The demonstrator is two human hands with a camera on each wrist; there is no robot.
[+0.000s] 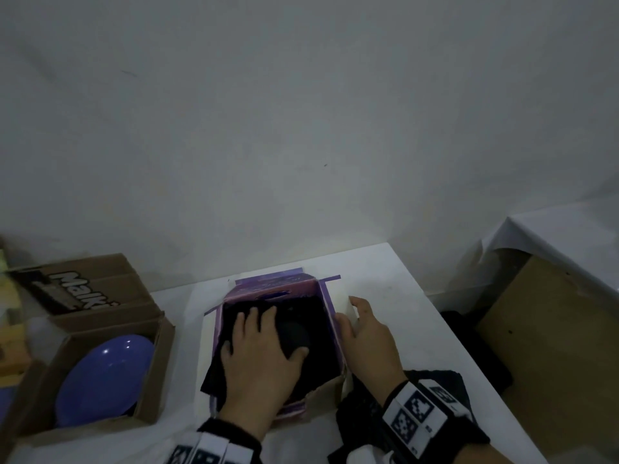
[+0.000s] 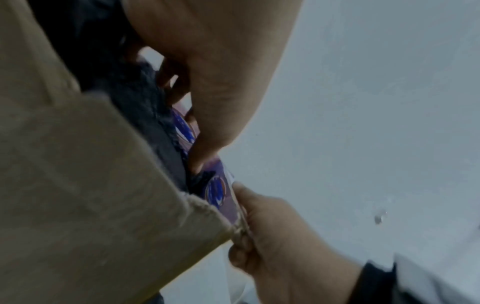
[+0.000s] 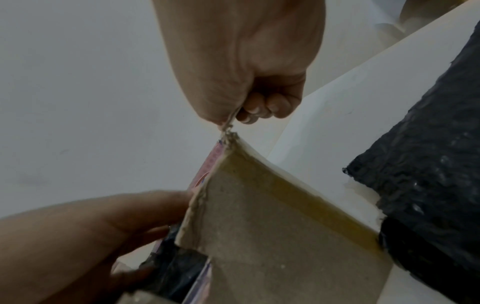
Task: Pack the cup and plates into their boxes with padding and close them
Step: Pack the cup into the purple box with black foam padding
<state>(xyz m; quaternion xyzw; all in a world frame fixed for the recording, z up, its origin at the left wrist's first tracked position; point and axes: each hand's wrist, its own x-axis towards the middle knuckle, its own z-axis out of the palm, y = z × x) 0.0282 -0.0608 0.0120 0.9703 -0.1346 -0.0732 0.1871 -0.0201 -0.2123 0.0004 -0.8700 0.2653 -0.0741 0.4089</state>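
Both hands work at the purple box (image 1: 330, 316) in the lower centre of the head view. Spread flat with fingers extended, the left hand (image 1: 264, 353) presses black padding (image 1: 315, 316) down inside the box, gripping nothing. Beside it the right hand (image 1: 365, 333) pinches the box's right wall between thumb and curled fingers (image 3: 267, 105), steadying it. Whether the cup lies under the padding cannot be told. At lower left a brown carton (image 1: 157, 360) holds a blue plate (image 1: 104, 376), uncovered, well apart from both hands and nearer the left.

Closing turns on the flaps: they stand along the far and right edges, the right hand already on one, so the left must lift clear first (my judgement).

Only the right wrist view shows the frayed cardboard corner (image 3: 228, 135) in the pinch and more black padding (image 3: 428, 164) lying right of the box; the left wrist view shows printed blue rounds (image 2: 215, 191) on the box's inner face.
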